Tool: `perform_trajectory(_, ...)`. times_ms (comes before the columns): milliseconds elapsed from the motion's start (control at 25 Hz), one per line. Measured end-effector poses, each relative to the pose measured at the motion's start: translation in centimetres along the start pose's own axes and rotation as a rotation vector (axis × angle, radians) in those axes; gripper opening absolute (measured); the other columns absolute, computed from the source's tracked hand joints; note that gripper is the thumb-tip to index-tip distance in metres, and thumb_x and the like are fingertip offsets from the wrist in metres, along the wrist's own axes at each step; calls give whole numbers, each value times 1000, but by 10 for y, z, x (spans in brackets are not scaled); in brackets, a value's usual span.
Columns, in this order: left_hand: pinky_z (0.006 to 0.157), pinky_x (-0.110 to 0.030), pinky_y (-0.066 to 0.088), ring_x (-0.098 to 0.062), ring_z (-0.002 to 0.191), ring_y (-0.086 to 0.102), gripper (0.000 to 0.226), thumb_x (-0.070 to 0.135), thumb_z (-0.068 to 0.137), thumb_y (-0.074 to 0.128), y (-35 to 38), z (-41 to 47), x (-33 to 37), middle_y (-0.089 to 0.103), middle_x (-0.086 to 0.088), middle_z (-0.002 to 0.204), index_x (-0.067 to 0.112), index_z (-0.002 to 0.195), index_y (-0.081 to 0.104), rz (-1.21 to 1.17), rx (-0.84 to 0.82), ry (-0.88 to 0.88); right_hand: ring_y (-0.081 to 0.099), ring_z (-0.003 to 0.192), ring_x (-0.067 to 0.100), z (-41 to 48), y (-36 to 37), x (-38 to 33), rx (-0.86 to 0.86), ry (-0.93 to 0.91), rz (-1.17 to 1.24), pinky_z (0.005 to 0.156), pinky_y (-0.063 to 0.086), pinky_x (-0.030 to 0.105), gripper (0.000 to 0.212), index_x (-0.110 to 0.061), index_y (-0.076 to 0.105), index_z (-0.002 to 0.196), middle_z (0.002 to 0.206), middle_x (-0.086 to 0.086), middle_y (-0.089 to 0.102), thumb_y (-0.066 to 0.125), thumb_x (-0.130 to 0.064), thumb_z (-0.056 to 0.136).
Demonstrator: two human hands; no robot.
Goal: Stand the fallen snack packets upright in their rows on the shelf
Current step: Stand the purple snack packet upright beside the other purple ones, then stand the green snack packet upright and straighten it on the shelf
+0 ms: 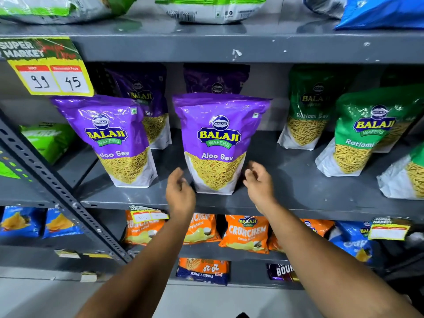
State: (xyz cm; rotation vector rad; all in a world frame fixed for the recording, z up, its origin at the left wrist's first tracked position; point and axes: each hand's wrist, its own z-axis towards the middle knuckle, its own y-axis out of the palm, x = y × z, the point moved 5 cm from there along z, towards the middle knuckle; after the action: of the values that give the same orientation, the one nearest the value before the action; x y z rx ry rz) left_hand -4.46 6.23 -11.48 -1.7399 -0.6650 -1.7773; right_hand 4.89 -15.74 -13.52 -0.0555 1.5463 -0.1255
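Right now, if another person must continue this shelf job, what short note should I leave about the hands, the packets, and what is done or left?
Left hand: open, empty, beside the lower left of the middle purple Aloo Sev packet.
Right hand: open, empty, by its lower right corner; contact is unclear.
That packet stands upright at the front of the grey shelf.
The left purple packet stands but leans; more purple ones stand behind.
The green Ratlami Sev packets on the right stand tilted.
Done: middle packet up.
Left: probably straighten the leaning purple and green ones.
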Motion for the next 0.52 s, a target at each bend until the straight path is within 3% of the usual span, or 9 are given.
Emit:
perform_trajectory(80, 91, -43, 48, -24, 101, 59, 16, 20, 91, 46, -3, -45, 1, 61, -4, 105, 24, 106, 52, 29, 88, 142, 63, 103, 24, 5, -45, -4, 152, -54, 28, 92, 50, 40, 32, -15, 57, 120, 112, 8, 65, 55, -18, 88)
perform_trajectory(160, 81, -39, 49, -15, 93, 57, 12, 30, 89, 48, 23, -96, 5, 54, 9, 95, 41, 94, 45, 119, -83, 270, 62, 93, 27, 11, -111, -10, 372, -118, -14, 86, 48, 37, 29, -6, 58, 113, 104, 22, 66, 58, -10, 84)
perform_trajectory(240, 86, -34, 50, -9, 100, 56, 20, 30, 90, 50, 69, -132, 6, 53, 17, 100, 47, 100, 45, 202, -329, 335, 61, 92, 37, 12, -182, -14, 600, -162, -110, 85, 47, 40, 26, 2, 59, 107, 100, 31, 64, 58, -5, 81)
perform_trajectory(320, 99, -34, 47, -11, 114, 54, 26, 25, 92, 52, 120, -145, 8, 53, 16, 113, 33, 117, 51, 238, -507, 339, 59, 95, 45, 11, -234, -19, 723, -200, -220, 85, 47, 45, 26, 7, 59, 103, 100, 32, 63, 59, -5, 79)
perform_trajectory(400, 108, -32, 39, -17, 128, 47, 39, 24, 94, 52, 176, -145, 14, 50, 4, 130, 17, 132, 48, 287, -646, 264, 56, 100, 45, 17, -263, -23, 699, -211, -295, 87, 44, 46, 30, 9, 56, 105, 103, 34, 60, 57, -8, 81)
perform_trajectory(520, 115, -37, 32, -21, 138, 39, 54, 21, 93, 54, 257, -148, 40, 41, -7, 149, 11, 143, 36, 262, -784, 144, 55, 109, 42, 42, -288, -25, 540, -209, -388, 89, 40, 40, 39, 8, 53, 117, 116, 33, 58, 50, -19, 89)
